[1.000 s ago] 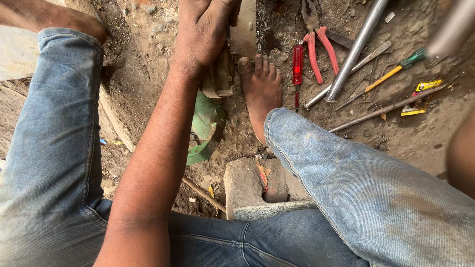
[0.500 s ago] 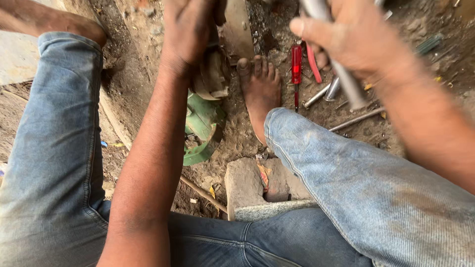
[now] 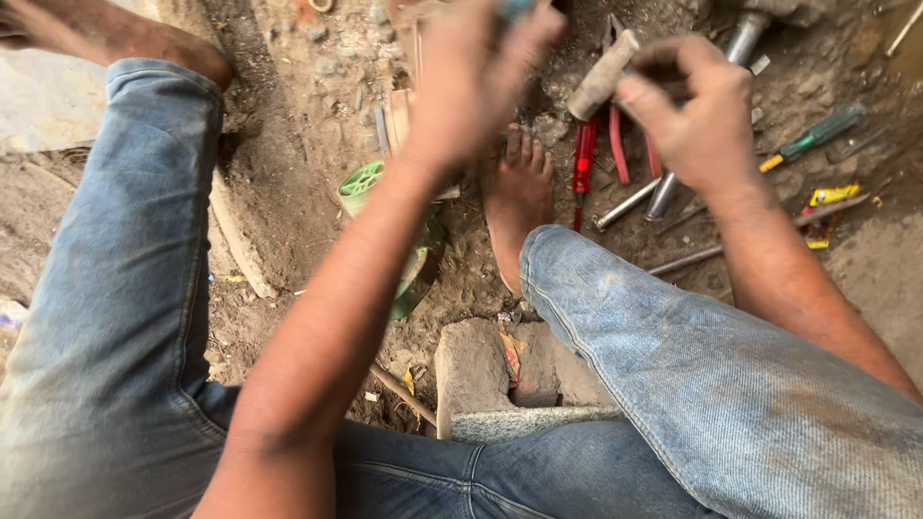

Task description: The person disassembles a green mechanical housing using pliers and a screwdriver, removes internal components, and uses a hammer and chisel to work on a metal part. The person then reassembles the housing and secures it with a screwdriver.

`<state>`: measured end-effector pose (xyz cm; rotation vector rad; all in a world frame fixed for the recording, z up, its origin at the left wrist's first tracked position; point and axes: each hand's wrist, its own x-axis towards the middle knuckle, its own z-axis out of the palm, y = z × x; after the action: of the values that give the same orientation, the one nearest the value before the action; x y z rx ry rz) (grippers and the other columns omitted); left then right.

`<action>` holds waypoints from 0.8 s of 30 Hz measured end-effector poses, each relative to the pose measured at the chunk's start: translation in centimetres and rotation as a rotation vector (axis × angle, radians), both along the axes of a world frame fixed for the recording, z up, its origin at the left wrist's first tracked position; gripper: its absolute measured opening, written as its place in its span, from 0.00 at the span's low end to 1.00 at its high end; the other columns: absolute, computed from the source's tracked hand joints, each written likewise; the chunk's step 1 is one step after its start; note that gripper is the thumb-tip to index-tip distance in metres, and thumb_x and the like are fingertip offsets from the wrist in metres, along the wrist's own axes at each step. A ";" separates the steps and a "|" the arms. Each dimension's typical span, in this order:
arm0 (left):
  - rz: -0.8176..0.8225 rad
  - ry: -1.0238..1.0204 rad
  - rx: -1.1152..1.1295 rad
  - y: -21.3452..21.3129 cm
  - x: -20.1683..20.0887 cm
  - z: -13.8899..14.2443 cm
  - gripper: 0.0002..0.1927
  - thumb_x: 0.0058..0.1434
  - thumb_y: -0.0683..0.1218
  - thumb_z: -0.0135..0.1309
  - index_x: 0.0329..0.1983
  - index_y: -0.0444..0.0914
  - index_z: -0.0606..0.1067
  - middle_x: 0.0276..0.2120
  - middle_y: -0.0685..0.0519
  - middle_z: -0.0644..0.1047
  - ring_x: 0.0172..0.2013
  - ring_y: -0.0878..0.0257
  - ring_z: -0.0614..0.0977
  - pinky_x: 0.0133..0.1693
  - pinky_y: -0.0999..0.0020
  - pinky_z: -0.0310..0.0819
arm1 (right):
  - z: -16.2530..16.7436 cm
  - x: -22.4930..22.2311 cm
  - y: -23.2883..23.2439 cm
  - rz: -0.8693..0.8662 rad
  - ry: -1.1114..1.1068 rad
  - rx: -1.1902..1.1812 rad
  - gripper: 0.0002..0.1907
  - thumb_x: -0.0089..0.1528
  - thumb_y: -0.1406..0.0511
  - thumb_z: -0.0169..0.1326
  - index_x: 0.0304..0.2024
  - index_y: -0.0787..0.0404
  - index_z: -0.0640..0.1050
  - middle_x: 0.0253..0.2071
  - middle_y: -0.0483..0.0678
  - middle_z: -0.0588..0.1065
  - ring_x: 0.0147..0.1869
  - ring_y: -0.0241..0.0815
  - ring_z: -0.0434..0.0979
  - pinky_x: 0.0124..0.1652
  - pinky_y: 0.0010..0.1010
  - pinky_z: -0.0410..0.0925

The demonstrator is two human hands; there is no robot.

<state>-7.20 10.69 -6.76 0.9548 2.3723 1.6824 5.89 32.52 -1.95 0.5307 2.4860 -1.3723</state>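
The right hand is closed around the wooden handle of a hammer, the worn end of the handle sticking out toward the left from between thumb and fingers; the metal head cannot be made out for certain. The left hand is raised near the top edge of the view, its fingers curled loosely with something bluish just showing at the fingertips, though motion blur makes it impossible to tell what it grips. Below both hands a bare foot rests on the dirt floor, between the two denim-clad legs. Just right of the foot lie a red-handled screwdriver and red-handled pliers, with a metal pipe beside them and a green-handled screwdriver farther right. A green plastic reel sits left of the foot, and a stone block lies near the knees.
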 end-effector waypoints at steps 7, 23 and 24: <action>-0.358 -0.292 -0.434 4.0 5.3 5.4 0.16 0.64 0.51 0.57 0.48 0.36 0.71 0.35 0.46 0.81 0.36 0.49 0.85 0.40 0.51 0.81 | -2.7 -0.3 -2.8 -0.706 -0.016 -0.704 0.18 0.72 0.53 0.56 0.41 0.62 0.74 0.37 0.48 0.76 0.36 0.38 0.79 0.36 0.30 0.78; 0.010 -0.521 -0.914 -11.3 1.3 10.2 0.28 0.63 0.58 0.62 0.51 0.30 0.72 0.38 0.40 0.81 0.36 0.52 0.85 0.40 0.55 0.82 | -5.5 5.8 -0.8 0.012 -0.153 0.512 0.20 0.66 0.58 0.66 0.45 0.70 0.78 0.46 0.60 0.76 0.50 0.54 0.77 0.49 0.48 0.72; 0.063 -0.539 -0.913 -10.7 1.3 8.8 0.33 0.61 0.60 0.65 0.52 0.28 0.70 0.38 0.38 0.81 0.35 0.50 0.85 0.36 0.53 0.82 | -6.3 6.3 -1.0 0.049 -0.195 0.587 0.25 0.64 0.57 0.68 0.47 0.73 0.76 0.49 0.63 0.73 0.52 0.57 0.74 0.48 0.49 0.71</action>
<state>-5.87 -0.03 1.99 0.2245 2.3435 0.5631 12.19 31.51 -8.21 0.6706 2.6883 -0.5191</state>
